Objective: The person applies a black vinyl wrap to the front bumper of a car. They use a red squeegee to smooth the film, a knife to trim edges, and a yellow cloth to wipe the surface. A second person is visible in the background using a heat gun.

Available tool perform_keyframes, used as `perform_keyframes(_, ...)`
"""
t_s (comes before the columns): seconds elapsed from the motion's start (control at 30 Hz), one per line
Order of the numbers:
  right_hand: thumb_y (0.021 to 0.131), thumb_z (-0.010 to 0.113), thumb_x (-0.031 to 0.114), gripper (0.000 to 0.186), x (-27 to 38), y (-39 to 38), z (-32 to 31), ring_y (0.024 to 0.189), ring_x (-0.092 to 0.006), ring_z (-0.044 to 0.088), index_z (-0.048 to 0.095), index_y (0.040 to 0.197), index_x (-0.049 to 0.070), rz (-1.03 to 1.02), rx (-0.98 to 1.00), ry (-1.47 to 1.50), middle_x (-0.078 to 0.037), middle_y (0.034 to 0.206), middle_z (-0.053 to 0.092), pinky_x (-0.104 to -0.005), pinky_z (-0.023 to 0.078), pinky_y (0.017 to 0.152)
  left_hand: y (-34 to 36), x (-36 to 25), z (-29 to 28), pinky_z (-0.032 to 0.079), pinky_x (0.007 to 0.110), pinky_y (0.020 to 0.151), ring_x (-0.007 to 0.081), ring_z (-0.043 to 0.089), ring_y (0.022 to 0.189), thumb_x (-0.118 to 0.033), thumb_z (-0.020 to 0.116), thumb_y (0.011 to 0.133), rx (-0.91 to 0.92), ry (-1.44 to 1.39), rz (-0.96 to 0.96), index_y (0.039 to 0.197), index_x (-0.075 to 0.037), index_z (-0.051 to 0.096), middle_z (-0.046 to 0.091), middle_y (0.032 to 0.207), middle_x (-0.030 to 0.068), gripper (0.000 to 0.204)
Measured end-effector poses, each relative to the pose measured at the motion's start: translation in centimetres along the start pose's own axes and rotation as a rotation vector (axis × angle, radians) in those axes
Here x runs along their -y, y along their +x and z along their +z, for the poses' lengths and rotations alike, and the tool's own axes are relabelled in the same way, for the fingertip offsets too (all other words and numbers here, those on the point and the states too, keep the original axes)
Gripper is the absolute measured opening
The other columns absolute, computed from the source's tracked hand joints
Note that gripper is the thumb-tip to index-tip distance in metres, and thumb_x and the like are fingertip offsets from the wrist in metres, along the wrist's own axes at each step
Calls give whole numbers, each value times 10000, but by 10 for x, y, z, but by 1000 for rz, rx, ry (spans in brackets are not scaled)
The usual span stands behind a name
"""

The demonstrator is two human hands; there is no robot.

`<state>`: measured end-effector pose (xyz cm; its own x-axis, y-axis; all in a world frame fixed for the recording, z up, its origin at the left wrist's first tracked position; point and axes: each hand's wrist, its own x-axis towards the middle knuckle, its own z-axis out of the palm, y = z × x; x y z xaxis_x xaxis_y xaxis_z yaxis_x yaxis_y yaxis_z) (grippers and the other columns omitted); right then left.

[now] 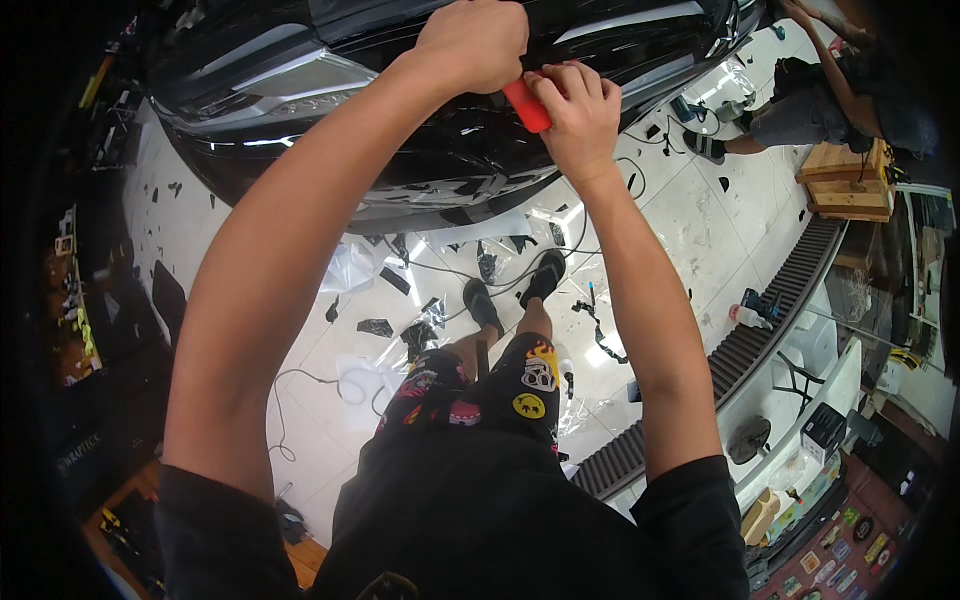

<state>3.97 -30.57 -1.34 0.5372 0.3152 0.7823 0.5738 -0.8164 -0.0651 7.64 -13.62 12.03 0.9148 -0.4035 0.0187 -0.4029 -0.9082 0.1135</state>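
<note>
Black scraps (375,327) litter the pale floor (730,222) by the black car (445,140). Over its front, my right hand (580,118) grips a red tool (525,108); my left hand (477,45) curls beside it, its hold unclear.

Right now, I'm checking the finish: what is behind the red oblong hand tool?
Behind the red oblong hand tool is the glossy black car front. The patch directly behind the tool and the bare right hand is covered.
</note>
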Motion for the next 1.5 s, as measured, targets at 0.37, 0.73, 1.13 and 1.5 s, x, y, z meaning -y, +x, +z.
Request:
perform_keyframes(0.37,715,790,98,405,19,5,-8,1156,-262,592,678,1098,166,129,87,4,-21,1141,630,-489,428,917,-22,6,0,516,473,911,343,732,952,-135,759,872,-41,-72,107,1060,-51,790,778,947,159,209)
perform_keyframes(0.73,730,736,124,327,31,6,-4,1142,-266,591,680,1050,158,168,52,-5,-27,1117,626,-481,411,886,-44,9,23,451,418,878,266,648,1017,-145,754,882,-313,1,7,982,-76,804,690,982,58,131)
perform_keyframes(1.13,814,685,174,268,82,13,-16,1142,-294,532,629,1072,130,222,217,-47,-80,1131,577,-479,402,835,5,20,-37,588,479,783,368,755,897,-140,761,789,211,154,125,871,-74,824,763,875,203,122)
perform_keyframes(1.5,858,666,157,225,106,49,-25,1018,-290,569,647,1082,134,211,335,-262,-81,1051,582,-461,441,742,11,-6,-44,590,468,911,368,739,1075,-162,746,822,321,264,44,1111,-28,772,763,1144,198,320)
